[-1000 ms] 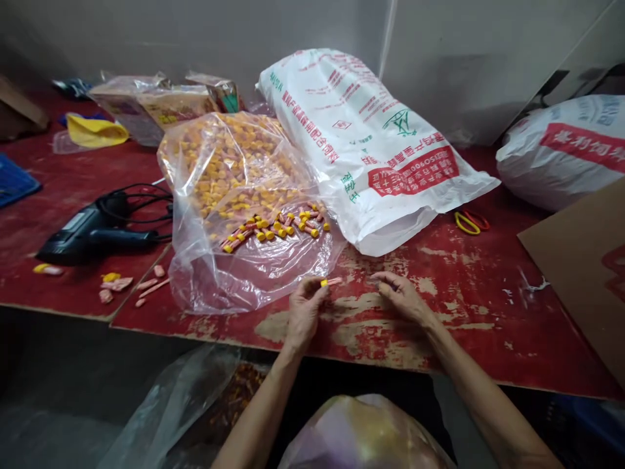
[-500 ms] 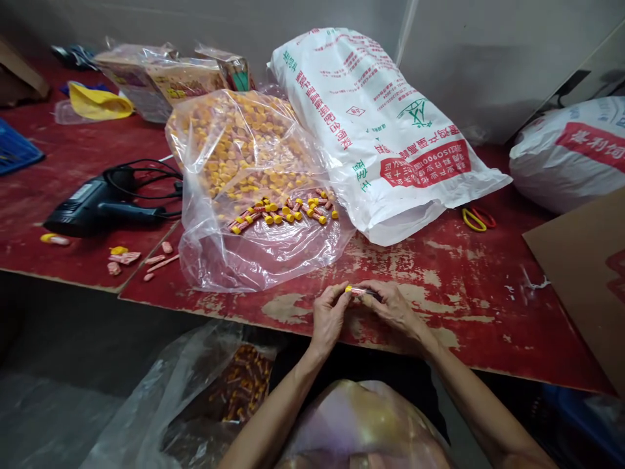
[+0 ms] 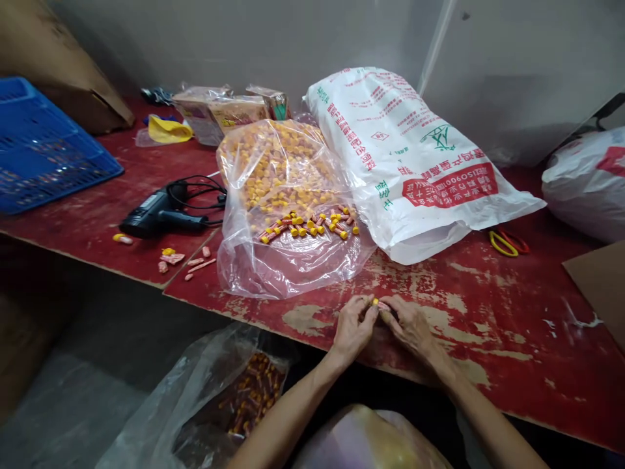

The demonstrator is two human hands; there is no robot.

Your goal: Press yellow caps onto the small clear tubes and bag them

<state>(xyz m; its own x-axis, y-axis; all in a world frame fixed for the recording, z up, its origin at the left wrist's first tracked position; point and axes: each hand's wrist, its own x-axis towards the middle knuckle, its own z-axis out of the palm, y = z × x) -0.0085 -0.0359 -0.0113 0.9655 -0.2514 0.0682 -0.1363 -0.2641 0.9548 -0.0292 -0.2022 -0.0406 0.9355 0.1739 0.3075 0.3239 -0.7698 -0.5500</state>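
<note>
Yellow-capped tube (image 3: 375,303): where, as you see it remotely?

Between both hands, over the worktop (image 3: 576,371) near its front edge. Left hand (image 3: 352,331): fingertips closed around the capped end. Right hand (image 3: 411,327): curled, pink showing at its fingers; I can't tell whether it grips.

Risks?

My guess: a lopsided pinch could squirt it overboard. Farther back, snagging the clear bag's (image 3: 293,270) slack front could scatter loose tubes (image 3: 302,231); white sack (image 3: 385,117) beside could slump.

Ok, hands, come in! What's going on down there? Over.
Left hand and right hand: close together, holding one yellow-capped stick, partly hidden. Plastic bag beyond them, white sack beside it; neither between the hands.
</note>
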